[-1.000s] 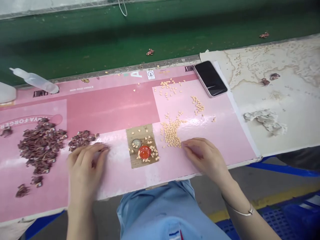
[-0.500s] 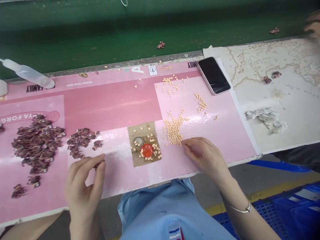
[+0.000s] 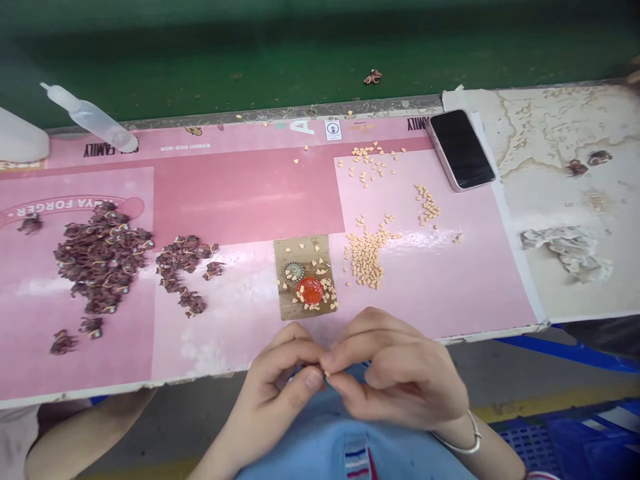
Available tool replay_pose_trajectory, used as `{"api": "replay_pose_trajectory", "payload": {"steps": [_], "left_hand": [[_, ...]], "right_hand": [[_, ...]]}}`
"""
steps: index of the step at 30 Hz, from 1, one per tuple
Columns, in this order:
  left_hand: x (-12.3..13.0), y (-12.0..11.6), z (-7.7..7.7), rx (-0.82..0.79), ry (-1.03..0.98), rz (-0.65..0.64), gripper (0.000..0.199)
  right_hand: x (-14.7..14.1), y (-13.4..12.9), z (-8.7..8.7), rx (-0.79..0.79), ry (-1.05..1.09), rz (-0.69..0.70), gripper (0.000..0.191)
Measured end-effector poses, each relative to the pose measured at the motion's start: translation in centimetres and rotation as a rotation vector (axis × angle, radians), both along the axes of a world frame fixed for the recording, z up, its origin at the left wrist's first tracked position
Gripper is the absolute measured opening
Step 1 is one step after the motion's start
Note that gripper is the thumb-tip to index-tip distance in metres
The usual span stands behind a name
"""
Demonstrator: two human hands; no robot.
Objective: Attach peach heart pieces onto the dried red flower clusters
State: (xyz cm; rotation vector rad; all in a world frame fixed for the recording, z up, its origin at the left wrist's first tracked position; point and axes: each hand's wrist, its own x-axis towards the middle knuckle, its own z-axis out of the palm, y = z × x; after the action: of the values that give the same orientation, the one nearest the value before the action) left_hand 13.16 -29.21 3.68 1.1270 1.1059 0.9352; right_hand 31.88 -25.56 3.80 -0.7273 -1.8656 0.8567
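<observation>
In front of my apron, at the table's near edge, both hands meet fingertip to fingertip. My left hand [image 3: 280, 380] pinches a small dark brown moulded piece, mostly hidden by the fingers. My right hand [image 3: 400, 373] presses a tiny cream-coloured piece [image 3: 327, 374] against it. Just beyond lies a brown card [image 3: 285, 308] carrying a red bottle cap [image 3: 310, 291], a silver bottle cap [image 3: 294, 271] and scattered cream pieces. A heap of cream pieces [image 3: 367, 259] spreads to its right. Brown pieces form a large pile [image 3: 103, 257] and a smaller pile [image 3: 180, 260] on the left.
A phone [image 3: 463, 150] lies at the back right, with crumpled white tissue [image 3: 567, 250] beyond it. A clear squeeze bottle [image 3: 93, 120] lies at the back left beside a white container [image 3: 23, 137]. Another person's arm [image 3: 90, 433] shows at lower left.
My left hand moved right from the brown pieces, carrying one. My right hand left the cream heap and came down leftward to meet it. The camera view shifted left.
</observation>
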Motion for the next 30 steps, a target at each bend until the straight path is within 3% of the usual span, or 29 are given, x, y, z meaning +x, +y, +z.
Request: {"api": "replay_pose_trajectory", "payload": {"steps": [3,8,21,30], "left_hand": [[0.3,-0.2,-0.6,-0.045,-0.114,0.050,0.041],[0.3,-0.6,-1.2,-0.038,-0.120,0.097,0.041],[0.1,-0.5,-0.7,0.134,0.071,0.137,0.040],[-0.1,-0.6,-1.0,0.146,0.151,0.163,0.036]], "right_hand": [[-0.7,-0.1,0.0,0.004,-0.020,-0.016,0.036],[-0.3,-0.1,-0.2,0.042,-0.086,-0.033,0.037],[0.0,-0.6,-1.1,-0.055,0.019,0.012,0.024],[-0.4,-0.7,-1.8,-0.133,0.135,-0.052,0.027]]}}
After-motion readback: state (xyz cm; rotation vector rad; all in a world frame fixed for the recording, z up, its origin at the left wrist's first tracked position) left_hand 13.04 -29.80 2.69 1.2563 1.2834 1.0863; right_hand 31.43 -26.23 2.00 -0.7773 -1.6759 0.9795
